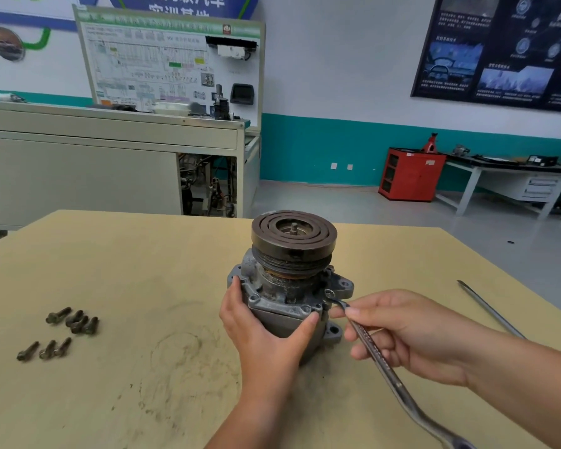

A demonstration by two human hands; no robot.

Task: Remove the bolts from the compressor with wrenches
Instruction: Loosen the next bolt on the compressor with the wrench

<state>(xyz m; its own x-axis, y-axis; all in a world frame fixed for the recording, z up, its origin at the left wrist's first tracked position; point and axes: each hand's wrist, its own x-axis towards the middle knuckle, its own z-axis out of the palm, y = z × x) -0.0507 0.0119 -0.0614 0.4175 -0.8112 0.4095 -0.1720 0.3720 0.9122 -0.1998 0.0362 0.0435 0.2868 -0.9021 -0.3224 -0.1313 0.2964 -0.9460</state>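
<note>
head view | grey cast-metal compressor point(292, 286) with dark grooved pulley stands upright on tan wooden table point(143, 270) | left hand point(266, 332) wraps its body, fingers curled, likely bracing against torque | right hand point(412, 335) grips long steel wrench point(379, 358), tip at right flange | seven dark loose bolts point(78, 324) lie well left, out of the way

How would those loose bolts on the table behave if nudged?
The bolts would probably roll in a curve, since their heads look wider than their shanks. They look like solid metal, so likely stiff and heavy for their size.
</note>
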